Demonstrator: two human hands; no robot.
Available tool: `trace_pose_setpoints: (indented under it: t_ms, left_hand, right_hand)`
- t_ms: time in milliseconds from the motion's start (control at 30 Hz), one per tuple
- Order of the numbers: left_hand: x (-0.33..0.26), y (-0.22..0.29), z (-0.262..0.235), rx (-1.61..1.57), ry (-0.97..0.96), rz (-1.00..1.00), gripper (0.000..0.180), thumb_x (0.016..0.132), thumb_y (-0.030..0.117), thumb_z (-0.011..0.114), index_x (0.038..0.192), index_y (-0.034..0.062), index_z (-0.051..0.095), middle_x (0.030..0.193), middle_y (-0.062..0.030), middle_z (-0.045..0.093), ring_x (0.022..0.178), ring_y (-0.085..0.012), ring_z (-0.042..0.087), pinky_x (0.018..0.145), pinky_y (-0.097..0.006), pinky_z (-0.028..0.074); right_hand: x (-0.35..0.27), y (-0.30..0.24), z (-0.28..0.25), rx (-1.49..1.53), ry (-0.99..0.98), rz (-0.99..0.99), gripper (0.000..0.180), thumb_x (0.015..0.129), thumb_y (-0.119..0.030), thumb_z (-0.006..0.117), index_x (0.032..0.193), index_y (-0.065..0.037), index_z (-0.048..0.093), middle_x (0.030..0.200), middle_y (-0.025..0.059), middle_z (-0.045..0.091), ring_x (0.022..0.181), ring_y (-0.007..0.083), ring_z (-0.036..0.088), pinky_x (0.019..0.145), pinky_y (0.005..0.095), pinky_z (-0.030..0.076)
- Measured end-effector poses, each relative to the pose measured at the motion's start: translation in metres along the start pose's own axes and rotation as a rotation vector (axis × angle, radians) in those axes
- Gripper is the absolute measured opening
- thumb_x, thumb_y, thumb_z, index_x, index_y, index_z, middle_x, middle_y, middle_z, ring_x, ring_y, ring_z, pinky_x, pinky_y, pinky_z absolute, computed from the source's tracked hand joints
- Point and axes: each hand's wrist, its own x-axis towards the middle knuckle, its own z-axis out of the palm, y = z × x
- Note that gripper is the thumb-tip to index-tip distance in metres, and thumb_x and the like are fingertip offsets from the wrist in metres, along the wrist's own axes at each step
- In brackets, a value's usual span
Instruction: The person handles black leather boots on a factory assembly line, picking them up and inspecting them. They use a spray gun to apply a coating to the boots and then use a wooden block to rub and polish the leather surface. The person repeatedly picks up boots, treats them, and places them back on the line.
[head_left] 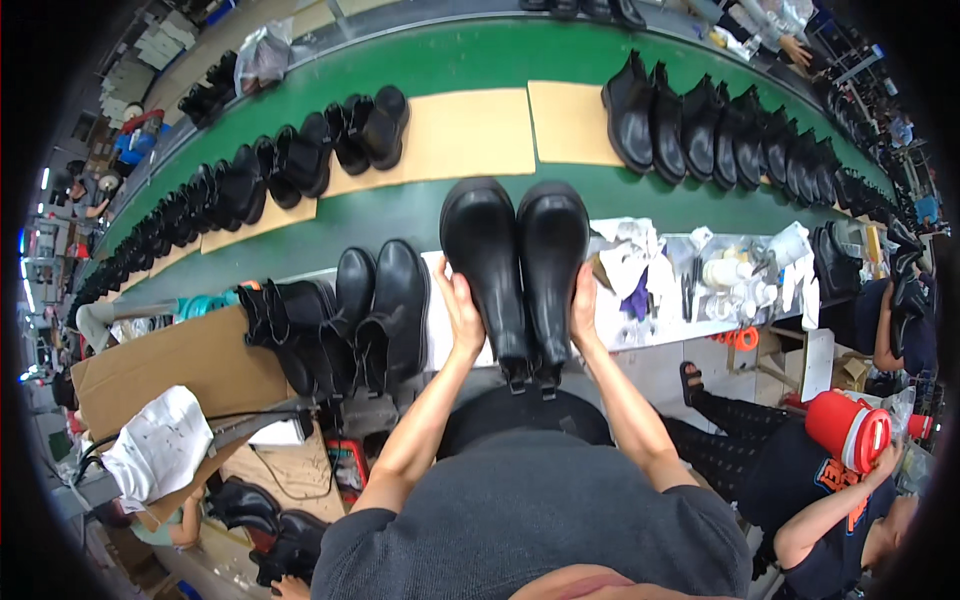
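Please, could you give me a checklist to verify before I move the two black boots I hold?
1. Left hand supports the left held boot: ok.
2. Right hand supports the right held boot: ok.
3. Held boots side by side, toes forward: ok.
4. Undersides undamaged: cannot tell, hidden from this view.
5. Bench tidy on the right: not ok, white cloth and bottles crowd it.

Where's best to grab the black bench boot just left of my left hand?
Probably grip the boot by its shaft, coming from your near side: the toe points away and the shaft is toward you. Your left hand and right hand hold another boot pair.
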Motion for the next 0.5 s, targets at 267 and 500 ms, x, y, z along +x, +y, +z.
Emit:
trace_pose_setpoints:
  t_ms: [267,500]
  left_hand:
    - [0.004,-0.018,-0.036,-0.620,-0.460,-0.521,0.049,0.098,0.040,0.040,0.128,0.0013,0.046,0.112,-0.0134,0.056,0.097,-0.0209,0.057,0.087,-0.036,0.046]
    - [-0.012,0.067,-0.025,-0.708,-0.589,-0.530,0.040,0.096,0.023,0.046,0.126,-0.0028,0.047,0.110,-0.0133,0.058,0.094,-0.0209,0.058,0.084,-0.035,0.051]
  right_hand:
    - [0.007,-0.041,-0.028,0.717,-0.350,0.722,0.057,0.097,-0.051,0.039,0.113,0.000,0.057,0.094,0.0102,0.063,0.079,0.0161,0.060,0.074,0.0274,0.048]
    - [-0.011,0.000,-0.041,0.705,-0.276,0.700,0.055,0.095,-0.051,0.042,0.111,0.000,0.058,0.091,0.0134,0.063,0.078,0.0204,0.061,0.074,0.0314,0.048]
